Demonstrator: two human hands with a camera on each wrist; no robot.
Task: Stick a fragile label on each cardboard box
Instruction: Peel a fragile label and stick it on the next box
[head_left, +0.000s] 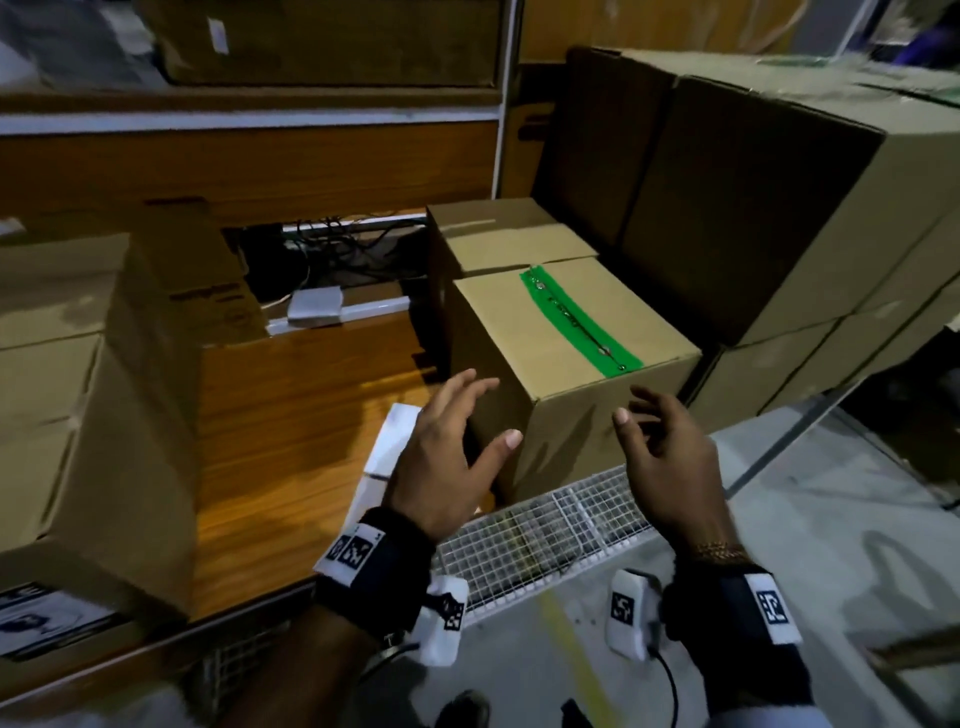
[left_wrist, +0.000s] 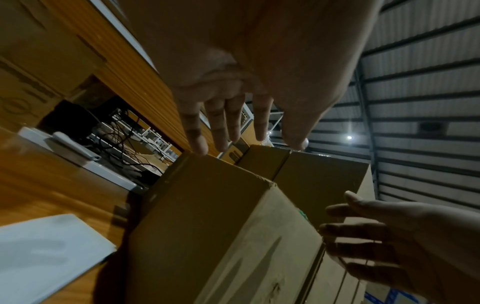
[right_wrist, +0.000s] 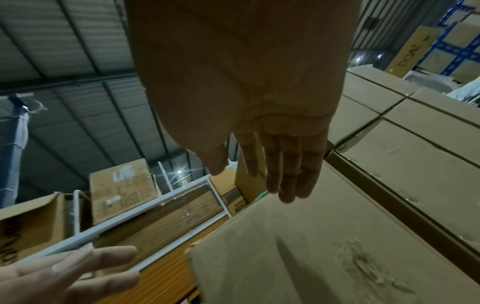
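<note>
Your left hand (head_left: 447, 457) and your right hand (head_left: 670, 457) were both spread, fingers straight and apart, and held nothing. They hovered on either side of the near corner of the cardboard box (head_left: 561, 364), the left by its shaded left face and the right by its front face; whether either palm touched the cardboard, I could not tell. In the left wrist view your left fingers (left_wrist: 221, 127) reached toward the box's top edge while the right hand (left_wrist: 405, 242) sat beside its other face.

The box stood upright on the wooden bench (head_left: 291, 415), at the bench's right end, with 1 strip of green tape (head_left: 576, 322) running along its top seam. No label showed on the faces in view. A second, plain box (head_left: 498, 234) stood just behind it, touching. Tall stacked cartons (head_left: 769, 208) rose to the right, and more cartons (head_left: 78, 389) stood at the left. A white sheet stack (head_left: 384, 457) lay on the bench under your left hand. A white wire mesh panel (head_left: 545, 535) ran below the box.
</note>
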